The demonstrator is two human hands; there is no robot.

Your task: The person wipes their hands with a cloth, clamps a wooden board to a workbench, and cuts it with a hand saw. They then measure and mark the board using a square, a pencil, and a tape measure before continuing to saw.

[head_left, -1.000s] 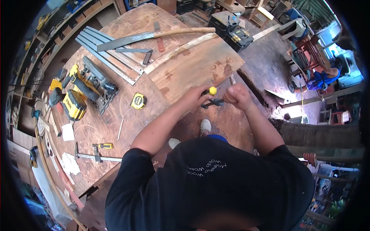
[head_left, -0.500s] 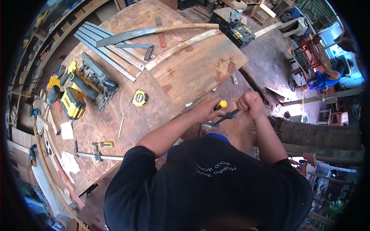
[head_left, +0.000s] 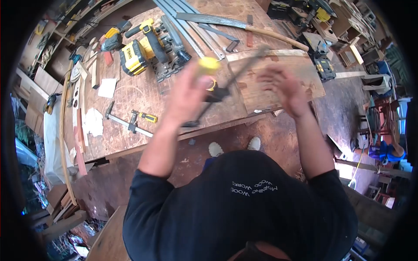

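My left hand (head_left: 189, 93), blurred by motion, grips a bar clamp (head_left: 217, 93) by its yellow-ended handle over the table's front edge. The clamp's dark bar slants up to the right, above the brown board (head_left: 278, 80). My right hand (head_left: 283, 89) is off the clamp, fingers apart over the board, with nothing in it. Behind my left hand lies a yellow tape measure, mostly hidden. A second clamp (head_left: 133, 122) with a yellow and black handle rests on the table at the left.
On the wooden table (head_left: 130, 93) lie a yellow cordless circular saw (head_left: 150, 48), a handsaw (head_left: 213, 20), metal rails (head_left: 183, 26), a square (head_left: 217, 32) and white paper (head_left: 107, 88). Toolboxes (head_left: 322, 65) stand behind at the right. A person in blue (head_left: 385, 151) is at the far right.
The view has shifted, showing my feet and more floor. My left hand has lifted the clamp over the table. My right hand has let go of the bar and opened.
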